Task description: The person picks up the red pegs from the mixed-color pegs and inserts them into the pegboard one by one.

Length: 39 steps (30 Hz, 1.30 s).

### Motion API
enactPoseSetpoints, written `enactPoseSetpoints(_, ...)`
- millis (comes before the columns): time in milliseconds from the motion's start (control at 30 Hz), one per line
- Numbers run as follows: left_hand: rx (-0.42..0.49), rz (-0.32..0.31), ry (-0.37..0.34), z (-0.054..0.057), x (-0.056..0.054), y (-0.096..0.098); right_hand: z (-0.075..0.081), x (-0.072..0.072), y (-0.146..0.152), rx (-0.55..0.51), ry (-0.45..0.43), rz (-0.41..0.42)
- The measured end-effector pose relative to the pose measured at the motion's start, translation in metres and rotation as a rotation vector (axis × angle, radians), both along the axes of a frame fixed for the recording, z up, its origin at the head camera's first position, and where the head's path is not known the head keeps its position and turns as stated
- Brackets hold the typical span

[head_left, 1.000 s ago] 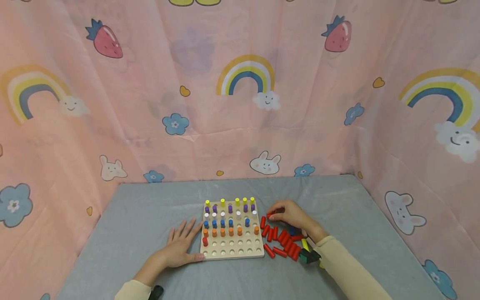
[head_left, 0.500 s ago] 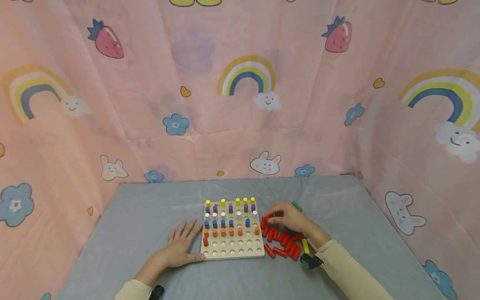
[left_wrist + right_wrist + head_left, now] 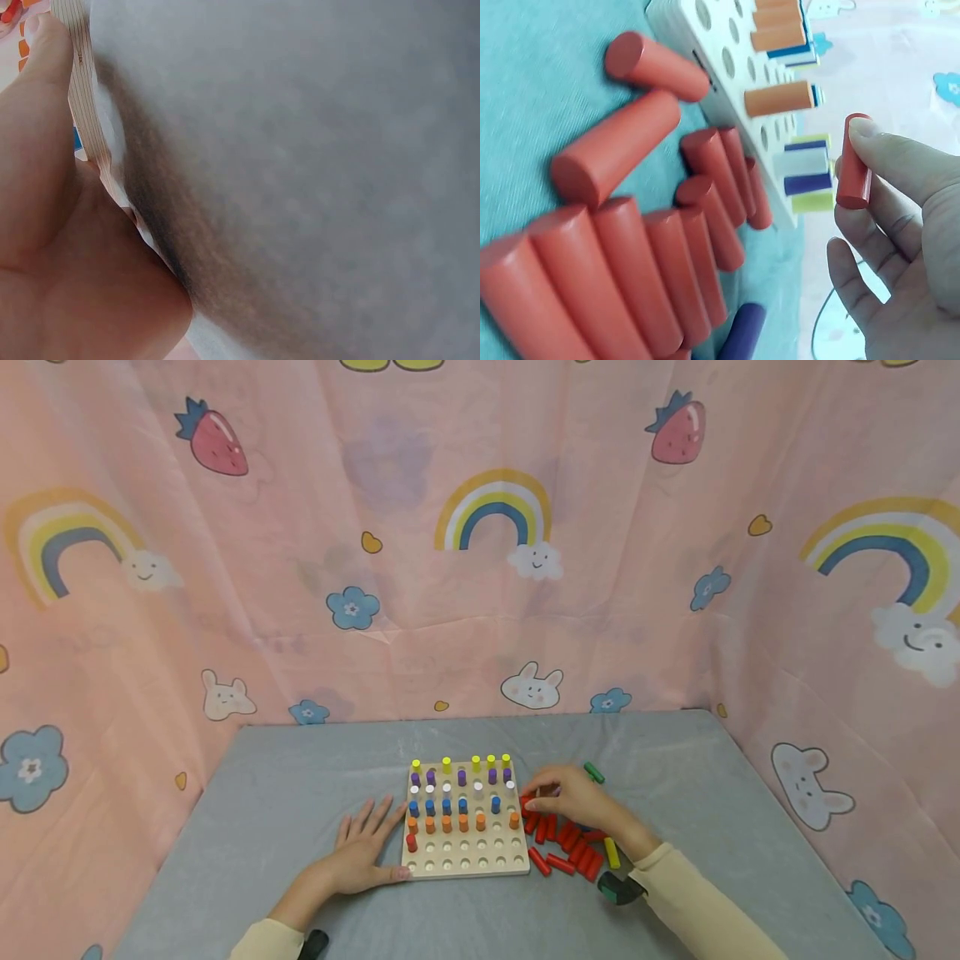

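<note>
My left hand (image 3: 356, 860) lies with spread fingers on the table, at the left side of a pale wooden pegboard (image 3: 465, 876). Its thumb touches the board's front left corner. Rows of yellow, purple, white, blue and orange pegs stand in the board, and one red peg (image 3: 411, 843) stands at the left of the row before them. Near the board's right edge, my right hand (image 3: 577, 795) pinches another red peg (image 3: 855, 165) between thumb and fingers. The right wrist view shows this peg raised off the table, roughly upright.
Several loose red pegs (image 3: 576, 843) lie right of the board, below my right hand. A yellow peg (image 3: 612, 853) and a green peg (image 3: 594, 772) lie farther right. A dark blue or purple peg (image 3: 742, 334) lies by the pile. Grey cloth (image 3: 315, 777) covers the table.
My right hand has shifted left toward the board with the red peg pinched in it. The green peg has come into view behind the hand. My left hand has stayed in place.
</note>
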<state>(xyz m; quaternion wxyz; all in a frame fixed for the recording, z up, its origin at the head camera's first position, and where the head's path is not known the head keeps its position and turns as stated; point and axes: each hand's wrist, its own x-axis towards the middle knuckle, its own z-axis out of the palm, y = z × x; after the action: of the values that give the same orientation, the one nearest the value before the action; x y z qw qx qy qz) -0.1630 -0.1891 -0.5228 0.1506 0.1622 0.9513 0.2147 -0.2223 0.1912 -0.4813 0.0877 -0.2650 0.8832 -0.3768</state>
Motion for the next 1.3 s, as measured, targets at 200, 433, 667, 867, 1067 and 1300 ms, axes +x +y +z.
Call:
enactPoseSetpoints(200, 0.014, 0.002, -0.013, 0.003, 0.001, 0.001, 0.004, 0.004, -0.012, -0.014, 0.023, 0.029)
enactPoseSetpoints(433, 0.065, -0.019, 0.001, -0.002, 0.001, -0.002, 0.008, 0.009, -0.025, -0.070, 0.015, 0.070)
enactPoseSetpoints(667, 0.005, -0.002, -0.020, 0.004, 0.002, 0.001, 0.007, 0.013, -0.038, -0.091, 0.037, 0.109)
enactPoseSetpoints(867, 0.027, -0.011, -0.005, -0.001, 0.000, 0.000, 0.007, 0.015, -0.049, -0.099, 0.003, 0.116)
enactPoseSetpoints(1067, 0.077, -0.020, 0.012, -0.009, -0.001, -0.003, 0.005, 0.017, -0.059, -0.105, -0.021, 0.122)
enactPoseSetpoints(1300, 0.072, -0.018, 0.024, -0.011, -0.001, -0.004, 0.001, 0.022, -0.068, -0.125, -0.048, 0.101)
